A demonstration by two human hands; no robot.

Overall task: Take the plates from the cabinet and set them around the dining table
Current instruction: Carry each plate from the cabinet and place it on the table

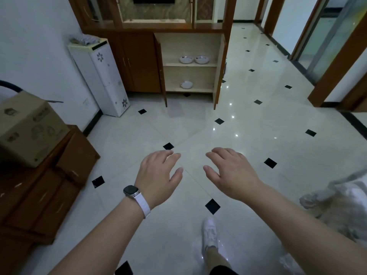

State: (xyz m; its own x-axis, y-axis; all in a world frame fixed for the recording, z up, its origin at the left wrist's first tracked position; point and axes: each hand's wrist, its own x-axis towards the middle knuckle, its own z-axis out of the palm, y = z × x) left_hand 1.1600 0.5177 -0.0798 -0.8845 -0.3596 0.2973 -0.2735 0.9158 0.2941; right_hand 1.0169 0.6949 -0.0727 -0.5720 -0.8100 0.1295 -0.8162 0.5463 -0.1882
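Bare floor (pixel 198 126) runs clear to the far cabinet (pixel 188 43). Its left door (pixel 161 72) and right door (pixel 219 72) stand swung out, and the gap between them is free. Two plates (pixel 186 59) sit side by side on the upper shelf (pixel 190 64) with room above; one plate (pixel 186 84) lies left on the bottom shelf, with room to its right. A dispenser (pixel 103 76) stands far left, a box (pixel 29 126) on drawers (pixel 49 195) near left, and white cloth (pixel 341 205) near right.

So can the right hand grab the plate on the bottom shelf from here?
Probably not yet. The cabinet stands open and nothing blocks the plate, but the right hand hovers empty over the floor, well short of the cabinet. Stepping closer should do it.
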